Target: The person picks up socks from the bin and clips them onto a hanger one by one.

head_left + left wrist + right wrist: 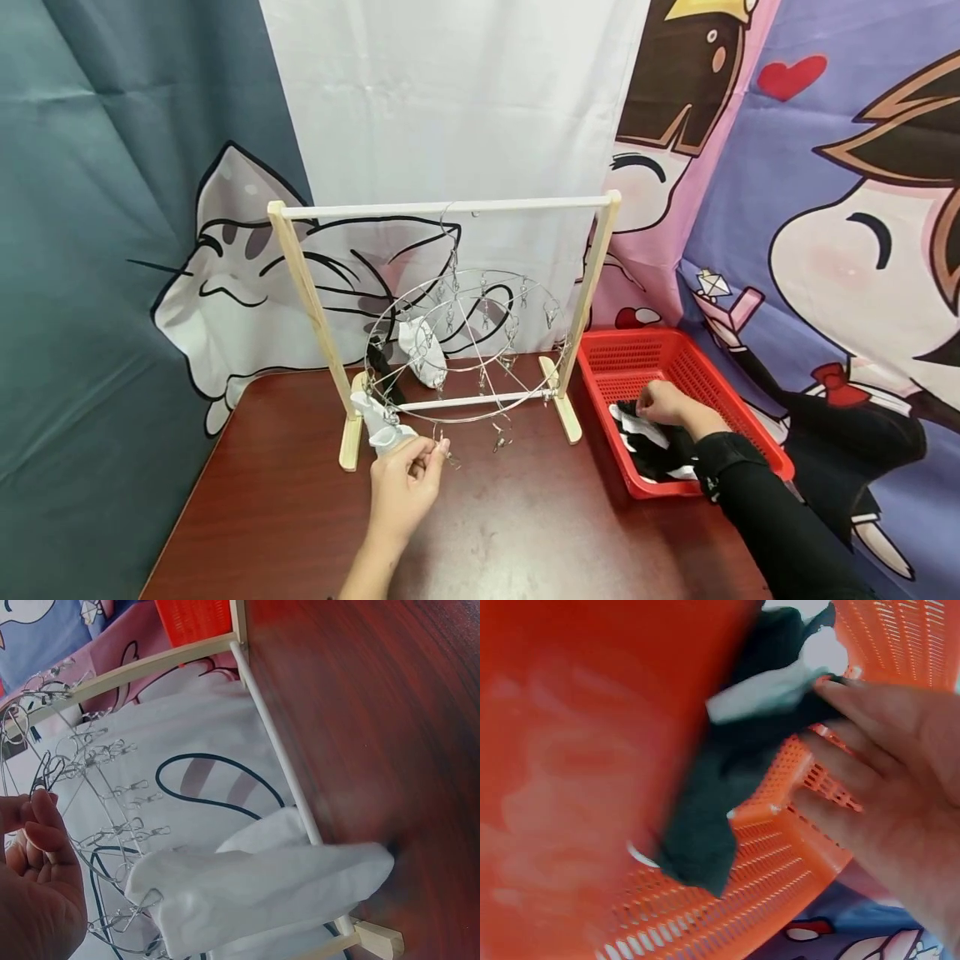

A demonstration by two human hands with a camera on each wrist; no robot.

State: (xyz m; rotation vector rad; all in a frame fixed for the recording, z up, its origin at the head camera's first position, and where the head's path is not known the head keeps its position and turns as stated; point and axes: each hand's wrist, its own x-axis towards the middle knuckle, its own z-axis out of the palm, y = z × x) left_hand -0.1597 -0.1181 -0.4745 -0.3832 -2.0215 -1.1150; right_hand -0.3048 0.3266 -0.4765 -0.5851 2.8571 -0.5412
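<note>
A round wire drying hanger with many metal clips hangs from a wooden stand's bar. My left hand is at its near edge, thumb and forefinger pinching a wire clip. Just beside that hand a white sock dangles from the hanger. Farther round the ring hang another white sock and a black sock. Inside the red basket, my right hand pinches a black sock between thumb and fingers. Black and white socks lie beneath it.
The stand's wooden uprights and feet frame the hanger on the brown table. A white lower rail crosses behind it. Printed cloth hangs close behind the stand and along the right side.
</note>
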